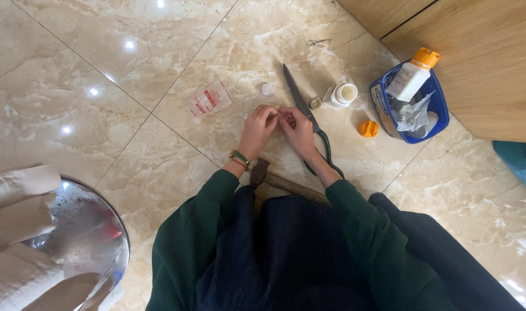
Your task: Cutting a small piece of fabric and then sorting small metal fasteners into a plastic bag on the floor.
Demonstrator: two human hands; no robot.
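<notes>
Beside scissors, both hands together.

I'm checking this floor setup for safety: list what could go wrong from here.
1. The long black-handled scissors lie open-bladed right beside the right hand; a slip could cut it.
2. The uncapped white bottle lies on its side and might spill.
3. The loose orange cap could roll away.

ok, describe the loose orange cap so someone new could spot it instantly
Find the blue tub by the wooden cabinet, upper right. On the marble floor just left of it lies the orange cap, right of the big scissors. Unlike the orange cap on the bottle in the tub, it lies alone, on no bottle.
</notes>
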